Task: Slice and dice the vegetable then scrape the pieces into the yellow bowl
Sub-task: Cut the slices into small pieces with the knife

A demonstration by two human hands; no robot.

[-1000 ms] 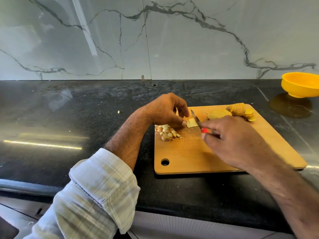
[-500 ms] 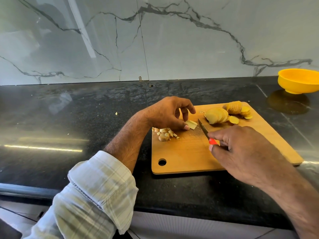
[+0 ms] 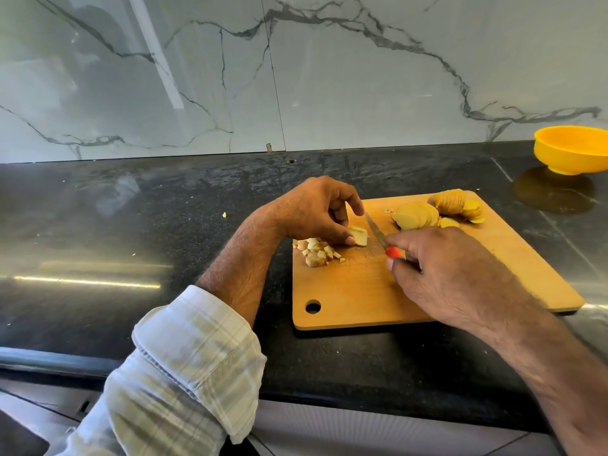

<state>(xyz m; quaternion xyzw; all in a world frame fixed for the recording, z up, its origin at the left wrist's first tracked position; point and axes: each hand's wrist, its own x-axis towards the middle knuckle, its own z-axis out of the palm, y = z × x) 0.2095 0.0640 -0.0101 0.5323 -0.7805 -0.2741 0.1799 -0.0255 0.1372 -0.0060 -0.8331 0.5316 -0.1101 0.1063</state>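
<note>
On the board [image 3: 378, 301], left hand [image 3: 312, 212] pinches pale slices [image 3: 358, 236]; right hand [image 3: 441, 274] grips knife [image 3: 378, 233].

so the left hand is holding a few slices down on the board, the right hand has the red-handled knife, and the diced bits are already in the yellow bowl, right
Not quite. The head view shows the diced bits piled on the cutting board beside the left hand, not in the yellow bowl, which stands apart on the counter. The rest holds: the left hand pins slices and the right hand grips the red-handled knife.

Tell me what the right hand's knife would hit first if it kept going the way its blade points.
Likely the left hand: the knife in the right hand points at its index finger, though depth is unclear.
</note>
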